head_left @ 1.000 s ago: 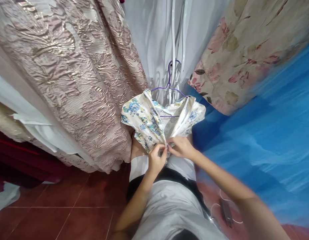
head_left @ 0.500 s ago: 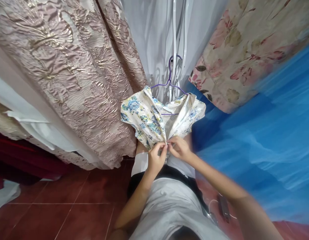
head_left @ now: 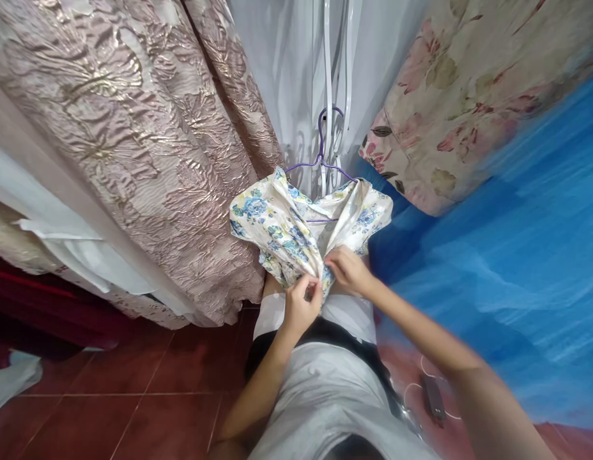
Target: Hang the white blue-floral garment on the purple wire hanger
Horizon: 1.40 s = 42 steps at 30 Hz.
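Note:
A white blouse (head_left: 282,230) with blue and yellow flowers hangs by its shoulders on a purple hanger (head_left: 320,160), its front parted at the neck. My left hand (head_left: 302,300) pinches the lower front edge on the left side. A little higher, my right hand (head_left: 347,268) has its fingers closed on the edge of the right front. Between the two hands a strip of the flowered cloth shows. Any button or fastener at my fingertips is too small to make out.
Pink and gold textured fabric (head_left: 147,160) hangs at the left. On the right are a floral cloth (head_left: 450,121) and sheer blue fabric (head_left: 507,275). White metal bars (head_left: 328,70) stand behind the hanger. A dark power adapter (head_left: 434,399) with a cable lies on the red tiled floor (head_left: 153,421).
My right hand has moved up and slightly right, away from my left hand, and the front edges now sit apart there. My left hand stays nearly in place.

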Available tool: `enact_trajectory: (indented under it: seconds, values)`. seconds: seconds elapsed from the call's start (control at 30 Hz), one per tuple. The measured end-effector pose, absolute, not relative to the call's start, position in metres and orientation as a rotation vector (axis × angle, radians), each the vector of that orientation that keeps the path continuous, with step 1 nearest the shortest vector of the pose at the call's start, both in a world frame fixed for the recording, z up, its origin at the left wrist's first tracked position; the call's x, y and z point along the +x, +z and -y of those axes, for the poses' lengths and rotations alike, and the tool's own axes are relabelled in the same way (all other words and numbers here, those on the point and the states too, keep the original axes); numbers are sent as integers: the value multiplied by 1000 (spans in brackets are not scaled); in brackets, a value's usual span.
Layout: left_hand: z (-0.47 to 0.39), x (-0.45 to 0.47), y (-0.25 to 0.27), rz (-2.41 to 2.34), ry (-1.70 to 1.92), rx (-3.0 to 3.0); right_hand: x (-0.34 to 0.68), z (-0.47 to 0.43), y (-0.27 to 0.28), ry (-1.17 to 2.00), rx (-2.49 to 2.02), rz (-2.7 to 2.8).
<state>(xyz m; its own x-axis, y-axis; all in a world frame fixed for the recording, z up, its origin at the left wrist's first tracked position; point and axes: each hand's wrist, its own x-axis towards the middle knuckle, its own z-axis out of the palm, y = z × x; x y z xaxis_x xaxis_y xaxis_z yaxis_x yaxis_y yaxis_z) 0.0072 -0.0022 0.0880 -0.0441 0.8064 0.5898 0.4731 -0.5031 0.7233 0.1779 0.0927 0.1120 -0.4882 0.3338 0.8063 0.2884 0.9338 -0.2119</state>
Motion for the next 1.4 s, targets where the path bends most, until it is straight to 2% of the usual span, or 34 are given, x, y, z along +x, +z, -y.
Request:
enact_trajectory:
  seconds: [0.3,0.47,0.6,0.77,0.9,0.97,1.03,1.23,1.4]
  values:
    - [9,8,79,-1338,1484,2085,170,-173,216,-406,-452,2037]
    - [8,-7,63,-1350,1402,2128,165,-189,236,-436,-516,2006]
    - [-12,-25,88,-1231,1463,2211,166,-177,234,-405,-506,1957]
    - [-71,-37,189,-1159,1834,2424,166,-164,228,-362,-478,1928]
    - [-121,-34,246,-1222,1478,2696,162,-169,218,-331,-482,1914]
    - [-134,-29,251,-1282,1334,2763,159,-172,210,-324,-470,1905]
    - [-138,-25,247,-1341,1358,2760,154,-175,203,-329,-426,1879]
    - [-144,-32,256,-1394,1703,2604,135,-172,188,-281,-447,1764]
    - [-170,-90,273,-1571,1963,2341,143,-143,147,-149,-437,1910]
